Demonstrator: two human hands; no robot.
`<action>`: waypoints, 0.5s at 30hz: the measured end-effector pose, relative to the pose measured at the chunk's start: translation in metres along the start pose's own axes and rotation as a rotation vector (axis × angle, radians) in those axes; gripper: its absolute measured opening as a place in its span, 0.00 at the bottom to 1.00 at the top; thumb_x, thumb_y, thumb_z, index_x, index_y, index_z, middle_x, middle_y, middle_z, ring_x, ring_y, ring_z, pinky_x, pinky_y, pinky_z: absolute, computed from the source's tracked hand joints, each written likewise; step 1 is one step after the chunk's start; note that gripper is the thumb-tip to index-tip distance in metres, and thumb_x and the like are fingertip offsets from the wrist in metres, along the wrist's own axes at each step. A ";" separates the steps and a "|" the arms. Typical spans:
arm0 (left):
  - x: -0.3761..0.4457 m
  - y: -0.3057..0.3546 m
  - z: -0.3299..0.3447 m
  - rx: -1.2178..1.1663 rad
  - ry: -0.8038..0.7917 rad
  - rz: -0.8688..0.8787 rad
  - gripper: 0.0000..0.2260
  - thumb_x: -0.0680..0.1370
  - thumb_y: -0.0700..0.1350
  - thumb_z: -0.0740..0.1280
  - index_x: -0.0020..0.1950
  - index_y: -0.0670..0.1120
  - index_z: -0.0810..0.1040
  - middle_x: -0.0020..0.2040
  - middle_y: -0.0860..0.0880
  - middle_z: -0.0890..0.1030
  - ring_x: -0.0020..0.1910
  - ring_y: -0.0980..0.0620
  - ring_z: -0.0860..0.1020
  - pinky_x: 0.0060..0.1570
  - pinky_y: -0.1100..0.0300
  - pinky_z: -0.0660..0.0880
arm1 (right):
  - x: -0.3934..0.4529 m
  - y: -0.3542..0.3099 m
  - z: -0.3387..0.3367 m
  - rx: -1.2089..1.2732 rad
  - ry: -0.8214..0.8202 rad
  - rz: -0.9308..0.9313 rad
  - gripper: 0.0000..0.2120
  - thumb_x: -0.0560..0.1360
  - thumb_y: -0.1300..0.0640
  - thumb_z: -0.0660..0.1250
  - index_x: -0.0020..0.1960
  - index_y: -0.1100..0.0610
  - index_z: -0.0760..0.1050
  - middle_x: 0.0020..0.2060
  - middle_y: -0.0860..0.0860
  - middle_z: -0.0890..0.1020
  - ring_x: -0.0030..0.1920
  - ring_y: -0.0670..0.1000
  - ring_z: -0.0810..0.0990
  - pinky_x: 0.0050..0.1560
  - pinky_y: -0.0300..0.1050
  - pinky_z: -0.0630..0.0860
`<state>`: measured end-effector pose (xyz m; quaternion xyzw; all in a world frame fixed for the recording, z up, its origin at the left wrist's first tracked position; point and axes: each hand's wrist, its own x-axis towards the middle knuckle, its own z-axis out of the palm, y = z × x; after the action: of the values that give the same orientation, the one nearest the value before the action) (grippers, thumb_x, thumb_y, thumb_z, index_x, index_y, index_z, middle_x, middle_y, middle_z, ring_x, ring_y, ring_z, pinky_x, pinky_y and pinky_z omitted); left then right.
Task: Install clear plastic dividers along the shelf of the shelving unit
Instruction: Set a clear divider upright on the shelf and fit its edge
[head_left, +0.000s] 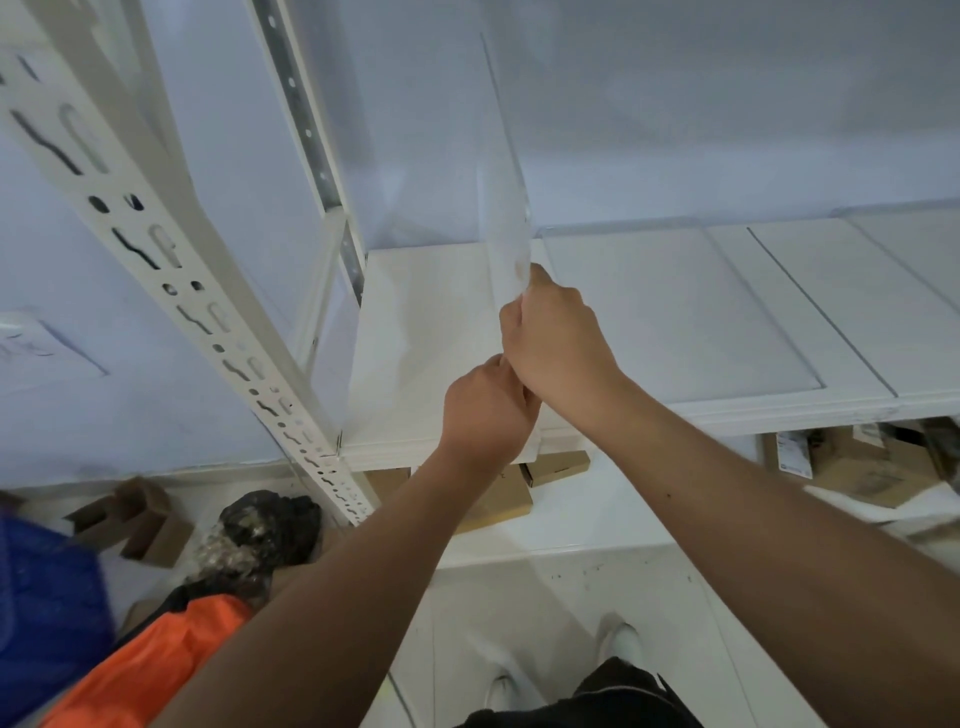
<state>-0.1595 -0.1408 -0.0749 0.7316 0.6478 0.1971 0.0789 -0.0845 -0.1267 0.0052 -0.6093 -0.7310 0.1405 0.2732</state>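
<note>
A clear plastic divider (501, 171) stands upright on the white shelf (421, 332), running from front to back near the shelf's left end. My right hand (558, 332) grips the divider's front edge from the right. My left hand (488, 410) sits just below it at the shelf's front lip, closed around the divider's lower front corner. Another clear divider (332, 332) stands against the left upright. A clear sheet (675, 306) lies flat on the shelf to the right.
A white slotted upright post (156, 249) slants across the left. Cardboard boxes (852, 462) sit on the floor under the shelf, with a dark bag (270, 525), an orange cloth (150, 665) and a blue item (47, 613) at lower left. My shoes (623, 639) show below.
</note>
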 end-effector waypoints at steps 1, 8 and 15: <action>-0.001 0.002 -0.002 0.009 -0.026 -0.026 0.12 0.77 0.40 0.56 0.33 0.46 0.61 0.27 0.54 0.61 0.27 0.51 0.65 0.25 0.62 0.55 | -0.001 0.000 -0.001 0.009 -0.001 -0.005 0.11 0.80 0.60 0.54 0.59 0.63 0.69 0.31 0.49 0.69 0.37 0.57 0.76 0.37 0.49 0.73; -0.014 0.046 -0.043 0.077 -0.519 0.063 0.07 0.80 0.43 0.54 0.47 0.44 0.70 0.36 0.49 0.71 0.38 0.48 0.75 0.36 0.57 0.69 | 0.005 0.018 -0.020 -0.015 -0.209 -0.127 0.16 0.81 0.49 0.54 0.60 0.59 0.68 0.38 0.53 0.80 0.40 0.56 0.80 0.40 0.49 0.75; 0.057 0.115 -0.038 0.307 -0.300 0.273 0.16 0.80 0.43 0.53 0.65 0.38 0.70 0.65 0.38 0.71 0.54 0.44 0.72 0.52 0.51 0.68 | 0.037 0.078 -0.099 -0.135 -0.252 -0.227 0.16 0.80 0.46 0.58 0.60 0.51 0.78 0.56 0.49 0.83 0.57 0.51 0.79 0.58 0.49 0.73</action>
<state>-0.0644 -0.1078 0.0127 0.8367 0.5465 -0.0056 0.0351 0.0315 -0.0868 0.0518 -0.5174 -0.8314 0.1345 0.1519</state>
